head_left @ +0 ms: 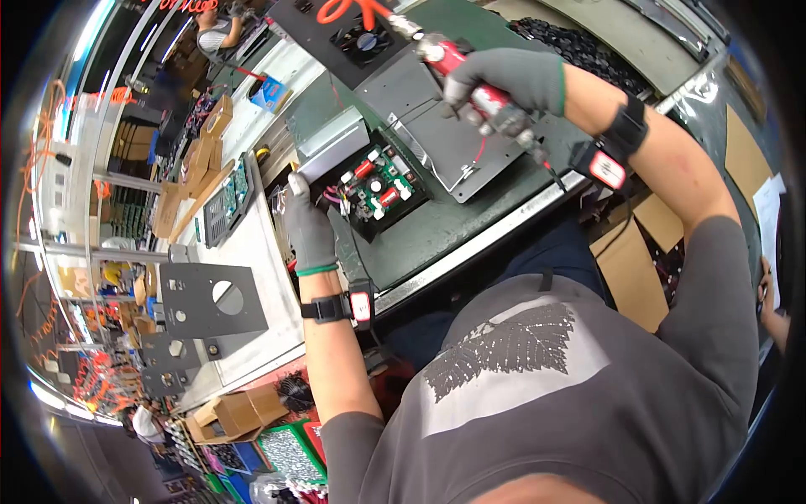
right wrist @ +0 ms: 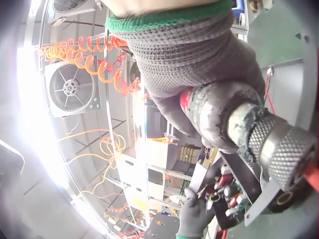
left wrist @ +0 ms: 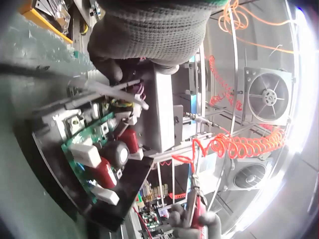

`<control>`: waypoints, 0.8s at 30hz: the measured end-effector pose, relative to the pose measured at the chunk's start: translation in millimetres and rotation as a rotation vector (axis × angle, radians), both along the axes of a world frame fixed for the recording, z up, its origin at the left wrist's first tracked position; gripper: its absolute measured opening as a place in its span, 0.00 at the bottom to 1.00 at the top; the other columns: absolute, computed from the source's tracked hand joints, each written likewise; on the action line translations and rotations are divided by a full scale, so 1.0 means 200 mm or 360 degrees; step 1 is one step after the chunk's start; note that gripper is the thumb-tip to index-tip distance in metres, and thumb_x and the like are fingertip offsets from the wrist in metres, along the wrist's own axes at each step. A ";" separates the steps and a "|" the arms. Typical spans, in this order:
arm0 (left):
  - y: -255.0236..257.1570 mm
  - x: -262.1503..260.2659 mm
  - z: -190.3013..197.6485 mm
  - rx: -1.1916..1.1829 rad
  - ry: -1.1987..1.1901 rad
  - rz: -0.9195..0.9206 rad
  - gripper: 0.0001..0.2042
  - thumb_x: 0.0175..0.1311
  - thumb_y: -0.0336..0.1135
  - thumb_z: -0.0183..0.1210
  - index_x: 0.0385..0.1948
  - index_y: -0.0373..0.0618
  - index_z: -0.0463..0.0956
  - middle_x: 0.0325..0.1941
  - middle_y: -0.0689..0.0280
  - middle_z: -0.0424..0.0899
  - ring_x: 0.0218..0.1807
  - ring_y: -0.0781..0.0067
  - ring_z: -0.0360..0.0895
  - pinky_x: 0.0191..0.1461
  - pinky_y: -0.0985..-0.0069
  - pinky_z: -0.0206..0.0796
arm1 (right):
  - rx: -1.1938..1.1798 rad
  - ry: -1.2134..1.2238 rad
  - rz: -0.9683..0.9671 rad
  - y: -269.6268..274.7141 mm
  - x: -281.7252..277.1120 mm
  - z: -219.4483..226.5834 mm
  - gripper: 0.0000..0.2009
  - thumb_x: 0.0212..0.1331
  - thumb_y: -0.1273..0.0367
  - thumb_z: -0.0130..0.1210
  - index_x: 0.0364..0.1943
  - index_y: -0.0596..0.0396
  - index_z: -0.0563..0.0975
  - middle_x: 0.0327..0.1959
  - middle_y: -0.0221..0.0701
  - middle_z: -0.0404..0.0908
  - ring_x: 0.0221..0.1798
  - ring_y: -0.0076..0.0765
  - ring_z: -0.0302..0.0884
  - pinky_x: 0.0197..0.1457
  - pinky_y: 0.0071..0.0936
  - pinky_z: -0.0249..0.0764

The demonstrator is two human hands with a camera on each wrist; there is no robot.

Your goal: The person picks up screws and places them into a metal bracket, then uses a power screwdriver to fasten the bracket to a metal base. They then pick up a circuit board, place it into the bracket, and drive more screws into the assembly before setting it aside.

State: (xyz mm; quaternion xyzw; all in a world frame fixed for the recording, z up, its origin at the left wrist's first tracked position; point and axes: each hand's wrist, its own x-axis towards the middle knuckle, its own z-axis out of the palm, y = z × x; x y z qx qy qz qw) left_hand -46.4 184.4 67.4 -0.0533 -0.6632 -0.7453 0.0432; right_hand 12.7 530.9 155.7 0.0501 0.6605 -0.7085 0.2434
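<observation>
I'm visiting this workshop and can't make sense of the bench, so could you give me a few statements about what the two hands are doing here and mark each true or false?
1. The right hand grips a red powered screwdriver. True.
2. The screwdriver's tip is driven into the circuit board. False: the tool is held up over a grey metal plate, apart from the board.
3. The left hand is at the black tray that holds the circuit board, by its bundle of wires. True.
4. Both hands are bare. False: both wear grey knitted gloves.
5. An orange coiled hose runs to the screwdriver's rear end. True.
</observation>
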 end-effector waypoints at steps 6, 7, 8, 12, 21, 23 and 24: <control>-0.10 -0.10 0.01 -0.0252 -0.0136 -0.0016 0.24 0.75 0.57 0.45 0.53 0.45 0.74 0.43 0.67 0.79 0.42 0.78 0.76 0.42 0.76 0.73 | -0.0079 -0.0081 -0.0007 -0.02 0.04 -0.07 0.19 0.50 0.70 0.58 0.46 0.67 0.75 0.27 0.35 0.80 0.20 0.27 0.76 0.23 0.27 0.77; -0.11 -0.10 0.02 -0.0319 -0.0173 -0.0079 0.25 0.75 0.57 0.45 0.55 0.45 0.72 0.44 0.66 0.79 0.42 0.79 0.76 0.42 0.76 0.74 | -0.0097 -0.0119 -0.0033 -0.03 0.03 -0.09 0.19 0.50 0.70 0.58 0.47 0.67 0.74 0.33 0.37 0.80 0.22 0.27 0.77 0.24 0.27 0.77; -0.12 -0.09 0.02 -0.0309 -0.0168 -0.0061 0.25 0.75 0.57 0.45 0.55 0.45 0.72 0.44 0.66 0.79 0.42 0.79 0.76 0.42 0.76 0.74 | -0.0117 -0.0156 -0.0060 -0.05 0.03 -0.11 0.20 0.50 0.71 0.58 0.49 0.67 0.73 0.38 0.38 0.81 0.23 0.27 0.77 0.24 0.27 0.77; -0.05 0.03 0.02 0.0008 -0.0135 0.0036 0.23 0.73 0.52 0.51 0.61 0.48 0.65 0.47 0.68 0.76 0.38 0.81 0.76 0.36 0.82 0.72 | -0.0178 -0.0100 -0.0090 -0.15 0.11 -0.07 0.11 0.51 0.67 0.61 0.34 0.61 0.77 0.21 0.33 0.78 0.22 0.26 0.78 0.25 0.23 0.79; 0.10 0.38 -0.07 -0.1460 -0.0230 0.0253 0.24 0.62 0.46 0.60 0.54 0.39 0.73 0.42 0.49 0.83 0.44 0.47 0.81 0.47 0.59 0.71 | -0.0215 -0.0018 -0.0029 -0.19 0.16 -0.11 0.16 0.50 0.69 0.61 0.41 0.64 0.76 0.34 0.39 0.82 0.23 0.29 0.79 0.27 0.29 0.81; 0.10 0.38 -0.09 -0.1626 -0.0108 0.0349 0.21 0.63 0.44 0.59 0.53 0.40 0.74 0.41 0.49 0.83 0.43 0.45 0.80 0.46 0.59 0.70 | -0.0209 -0.0080 -0.0013 -0.19 0.16 -0.12 0.27 0.46 0.71 0.57 0.55 0.65 0.71 0.45 0.41 0.81 0.24 0.28 0.79 0.31 0.26 0.79; 0.10 0.37 -0.11 -0.1797 0.0031 0.0429 0.18 0.64 0.41 0.57 0.51 0.41 0.74 0.39 0.49 0.83 0.42 0.44 0.80 0.45 0.58 0.70 | -0.0204 -0.0075 -0.0004 -0.19 0.16 -0.12 0.27 0.46 0.71 0.57 0.55 0.65 0.71 0.45 0.41 0.81 0.24 0.28 0.79 0.31 0.26 0.79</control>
